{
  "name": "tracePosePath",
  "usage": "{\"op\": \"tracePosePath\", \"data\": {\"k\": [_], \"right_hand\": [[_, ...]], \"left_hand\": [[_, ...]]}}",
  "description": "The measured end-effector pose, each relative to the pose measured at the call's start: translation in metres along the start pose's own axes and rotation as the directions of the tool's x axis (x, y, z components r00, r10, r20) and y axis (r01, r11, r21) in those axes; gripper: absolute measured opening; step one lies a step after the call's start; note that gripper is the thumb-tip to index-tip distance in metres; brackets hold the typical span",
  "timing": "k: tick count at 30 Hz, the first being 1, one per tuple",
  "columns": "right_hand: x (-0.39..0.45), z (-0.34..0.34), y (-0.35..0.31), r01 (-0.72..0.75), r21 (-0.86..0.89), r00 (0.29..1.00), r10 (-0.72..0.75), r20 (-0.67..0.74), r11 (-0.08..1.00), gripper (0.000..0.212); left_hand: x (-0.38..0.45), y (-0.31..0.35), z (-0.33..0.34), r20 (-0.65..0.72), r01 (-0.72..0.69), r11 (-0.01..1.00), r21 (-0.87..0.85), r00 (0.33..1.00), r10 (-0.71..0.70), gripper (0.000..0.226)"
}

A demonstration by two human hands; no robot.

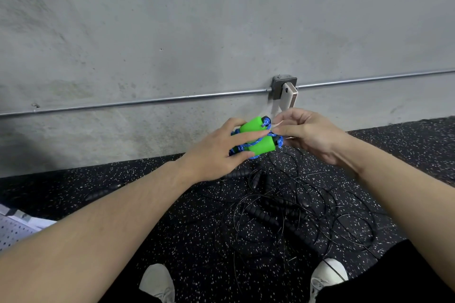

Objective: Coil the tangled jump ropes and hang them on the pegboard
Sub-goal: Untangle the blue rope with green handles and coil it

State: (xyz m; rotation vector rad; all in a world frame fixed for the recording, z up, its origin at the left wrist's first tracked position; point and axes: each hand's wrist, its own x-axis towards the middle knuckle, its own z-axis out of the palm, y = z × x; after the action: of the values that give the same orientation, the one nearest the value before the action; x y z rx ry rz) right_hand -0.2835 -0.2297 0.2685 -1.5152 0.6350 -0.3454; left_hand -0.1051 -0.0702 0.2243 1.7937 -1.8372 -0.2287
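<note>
Two white shoes point(157, 283) are showing at the bottom edge, planted on the speckled black floor point(73, 194). Above them the left hand point(216, 152) is gripping a rope bundle: two green handles point(251, 125) wrapped in blue cord point(240, 148), held up in front of the concrete wall point(172, 32). The right hand point(312, 135) is pinching the cord end beside the upper handle, fingers curled, seemingly tying it off. This one rope is looking nearly coiled but is not yet hung. On the floor between the shoes, a tangle of thin black ropes point(283, 211) with several ribbed black handles is waiting; their count cannot be told. A pegboard point(12, 229) corner is peeking in at far left.
</note>
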Motion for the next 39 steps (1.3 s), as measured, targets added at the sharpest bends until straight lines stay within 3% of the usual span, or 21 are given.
{"op": "tracePosePath", "data": {"k": [5,11,14,21,24,27,30,33,39], "right_hand": [[-0.004,0.002,-0.001,0.148,-0.388,0.986,-0.167,-0.014,0.91,0.021],[-0.01,-0.002,-0.006,0.152,-0.495,0.988,-0.141,0.06,0.855,0.014],[-0.006,-0.003,-0.004,0.14,-0.582,0.989,-0.136,0.051,0.801,0.022],[0.0,0.001,-0.001,0.109,-0.853,0.992,-0.105,0.064,0.51,0.016],[0.0,0.003,-0.001,0.101,-0.778,0.992,-0.118,0.035,0.62,0.017],[-0.002,0.002,-0.001,0.09,-0.577,0.995,-0.102,0.013,0.812,0.013],[0.001,0.004,0.004,0.098,-0.359,0.994,-0.109,-0.011,0.928,0.014],[0.005,0.01,0.008,0.069,-0.238,0.994,-0.086,-0.061,0.969,0.021],[0.008,0.011,0.004,0.185,-0.273,0.965,-0.227,-0.133,0.944,0.023]], "left_hand": [[0.0,-0.004,0.007,-0.045,-0.008,1.0,0.013,0.999,0.008,0.053],[0.001,-0.004,0.008,-0.055,0.001,1.0,0.01,0.998,0.0,0.049],[0.002,-0.002,0.011,-0.046,-0.013,0.999,0.052,0.999,0.016,0.048],[0.003,0.004,0.013,0.042,0.046,0.991,0.125,0.998,-0.052,0.05],[0.005,0.005,0.012,0.136,0.145,0.988,0.055,0.979,-0.152,0.056],[0.005,0.008,0.006,0.173,0.212,0.971,-0.109,0.966,-0.192,0.057],[0.006,0.011,0.004,0.171,0.226,0.954,-0.2,0.966,-0.193,0.059],[0.008,0.015,0.009,0.117,0.272,0.92,-0.282,0.962,-0.248,0.063],[0.013,0.017,0.01,0.072,0.268,0.906,-0.327,0.963,-0.258,0.062]]}}
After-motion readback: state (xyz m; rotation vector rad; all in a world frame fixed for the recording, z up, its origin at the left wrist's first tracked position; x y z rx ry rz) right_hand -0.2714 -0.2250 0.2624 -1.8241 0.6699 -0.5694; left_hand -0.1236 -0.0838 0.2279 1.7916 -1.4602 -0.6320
